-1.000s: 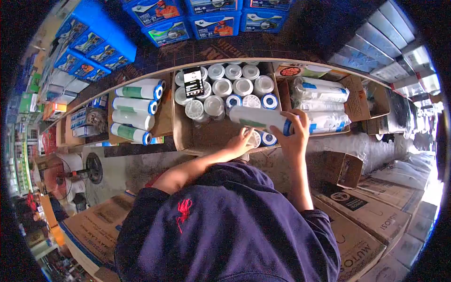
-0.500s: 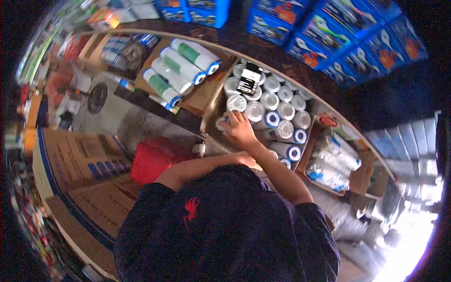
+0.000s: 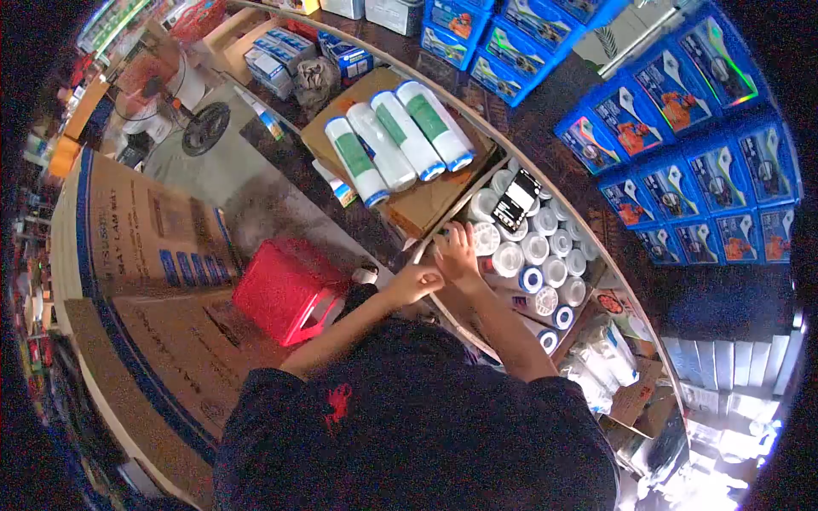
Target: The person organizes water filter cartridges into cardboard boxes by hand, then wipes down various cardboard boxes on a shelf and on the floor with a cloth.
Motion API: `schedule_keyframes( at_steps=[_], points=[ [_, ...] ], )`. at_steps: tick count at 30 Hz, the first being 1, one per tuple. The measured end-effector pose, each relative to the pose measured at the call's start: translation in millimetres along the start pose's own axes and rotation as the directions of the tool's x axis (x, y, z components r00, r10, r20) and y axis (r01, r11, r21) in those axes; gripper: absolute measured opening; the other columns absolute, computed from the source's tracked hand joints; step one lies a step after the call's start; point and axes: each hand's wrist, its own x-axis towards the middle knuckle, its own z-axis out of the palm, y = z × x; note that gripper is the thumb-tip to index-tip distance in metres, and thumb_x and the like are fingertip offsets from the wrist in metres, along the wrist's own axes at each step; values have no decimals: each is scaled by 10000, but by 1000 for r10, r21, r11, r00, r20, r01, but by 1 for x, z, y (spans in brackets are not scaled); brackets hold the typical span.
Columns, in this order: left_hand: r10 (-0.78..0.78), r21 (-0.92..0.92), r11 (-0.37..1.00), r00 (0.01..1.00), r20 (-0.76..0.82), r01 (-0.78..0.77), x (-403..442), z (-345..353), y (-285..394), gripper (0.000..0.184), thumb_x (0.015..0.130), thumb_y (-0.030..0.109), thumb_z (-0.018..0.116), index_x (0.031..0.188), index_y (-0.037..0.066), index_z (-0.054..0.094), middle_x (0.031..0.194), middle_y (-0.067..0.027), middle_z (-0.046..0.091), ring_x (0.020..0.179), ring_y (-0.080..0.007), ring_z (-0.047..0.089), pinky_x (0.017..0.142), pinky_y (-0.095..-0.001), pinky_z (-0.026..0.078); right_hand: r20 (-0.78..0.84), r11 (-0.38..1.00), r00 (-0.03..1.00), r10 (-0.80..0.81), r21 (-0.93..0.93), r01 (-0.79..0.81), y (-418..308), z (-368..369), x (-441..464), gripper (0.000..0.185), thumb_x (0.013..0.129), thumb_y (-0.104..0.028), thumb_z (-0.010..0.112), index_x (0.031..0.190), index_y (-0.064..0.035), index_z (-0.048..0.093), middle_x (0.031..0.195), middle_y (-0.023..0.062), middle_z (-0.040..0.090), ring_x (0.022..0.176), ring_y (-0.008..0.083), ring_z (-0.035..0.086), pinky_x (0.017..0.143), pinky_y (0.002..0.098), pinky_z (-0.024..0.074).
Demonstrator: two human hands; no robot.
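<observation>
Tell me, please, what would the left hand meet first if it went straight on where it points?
Most likely the right hand, near its wrist: it lies directly ahead of the left hand, though depth is unclear.

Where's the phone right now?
In the head view, right of centre, the phone lies on the upright white cylinders, up and to the right of the right hand.

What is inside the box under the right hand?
White cylinders stand in the box, some with blue-rimmed ends; a phone lies on top. Whatever is directly beneath the right hand and the phone is hidden.
</observation>
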Motion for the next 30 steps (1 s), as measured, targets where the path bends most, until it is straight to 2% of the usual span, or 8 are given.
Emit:
schedule_keyframes(
  at_steps=[6,9,11,13,17,22,26,30],
  points=[
    [-188,-178,972,959,-213,152,-16,-81,-27,162,800,158,578,869,12,581,712,-42,592,685,-99,552,622,-242,445,145,999,989,34,24,-38,-18,-10,-11,504,561,-195,627,1024,-71,473,1211,178,321,1202,361,252,1011,574,121],
    [-91,-442,893,926,-366,-87,-13,-112,-56,155,798,137,575,893,16,569,709,-36,579,670,-94,544,592,-235,437,144,987,978,152,32,-158,-26,-10,-14,570,548,-184,645,1069,-60,450,1226,185,303,1195,376,255,1011,567,140],
    [-109,-381,924,937,-333,-28,-9,-136,-66,150,794,121,573,905,22,561,705,-36,567,653,-87,533,577,-229,431,62,973,975,215,-101,-208,-34,-7,-17,624,549,-181,659,1115,-58,425,1214,180,310,1186,381,259,1007,541,187],
    [-177,-319,946,904,-390,48,-4,-152,-76,147,790,115,572,899,17,562,712,-41,557,662,-86,525,587,-227,427,46,827,826,561,-66,-558,-43,-5,-16,653,567,-212,670,1148,-71,408,1170,174,341,1176,379,272,992,506,232],
    [-206,-403,915,879,-430,17,5,-171,-92,280,781,133,581,1024,36,482,768,-51,547,666,-113,523,570,-227,416,-24,713,713,701,13,-701,-64,-6,-9,648,554,-171,692,1132,-78,415,1107,177,377,1072,365,358,925,460,303],
    [-591,-653,677,780,-206,341,22,-187,-93,594,712,348,657,1158,83,367,1037,-86,472,895,-223,481,707,-429,420,-135,704,694,707,223,-674,-66,5,-7,688,525,-140,688,1147,-103,397,1052,200,388,971,369,415,825,450,387],
    [-588,-770,540,807,-55,341,36,-194,-97,586,704,386,649,1149,111,383,1059,-63,457,955,-226,443,756,-413,409,-119,672,685,719,372,-641,-72,-8,-3,692,549,-168,704,1155,-64,388,1041,186,417,982,351,418,837,430,386],
    [-552,-784,518,834,0,343,45,-195,-92,555,708,381,644,1134,122,399,1040,-50,461,942,-223,448,768,-408,403,7,674,693,721,227,-703,-63,-7,-21,649,573,-214,741,1098,2,427,1069,151,463,1012,307,430,853,387,388]
  ],
)
